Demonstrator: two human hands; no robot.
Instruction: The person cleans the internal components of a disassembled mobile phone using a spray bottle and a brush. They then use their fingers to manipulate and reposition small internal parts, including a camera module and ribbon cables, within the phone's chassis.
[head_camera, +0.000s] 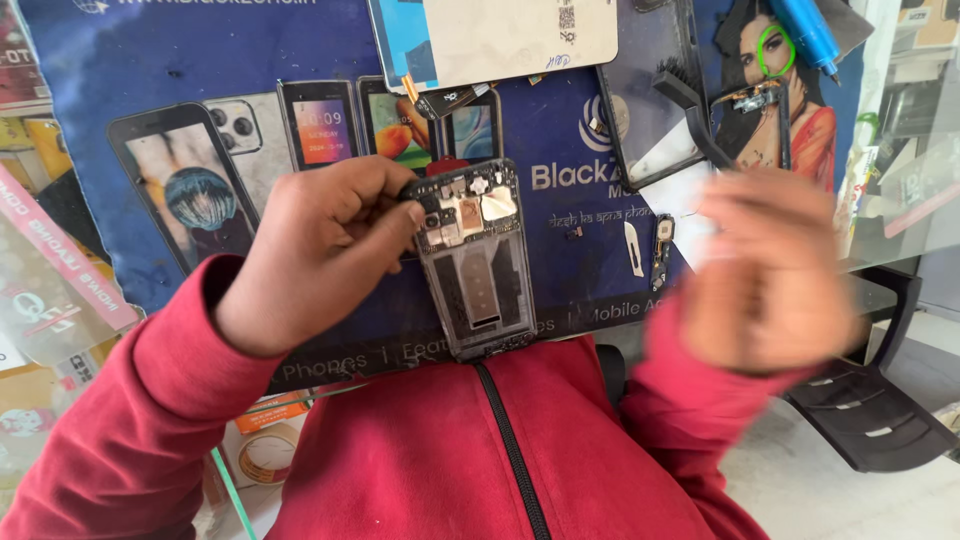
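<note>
Phone frame pinched at top corner by left hand; right hand blurred, grip unclear; one-corner hold could slip.

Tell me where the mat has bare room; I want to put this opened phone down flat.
The blue mat is bare at its upper left, above the printed phone pictures. The left hand holds the opened phone. Crowded: top edge under the white card, and upper right around the black brush and small loose parts.

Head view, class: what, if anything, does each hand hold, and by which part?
The left hand grips the opened phone by its upper left edge, near the camera end. The right hand is too blurred to tell.
</note>
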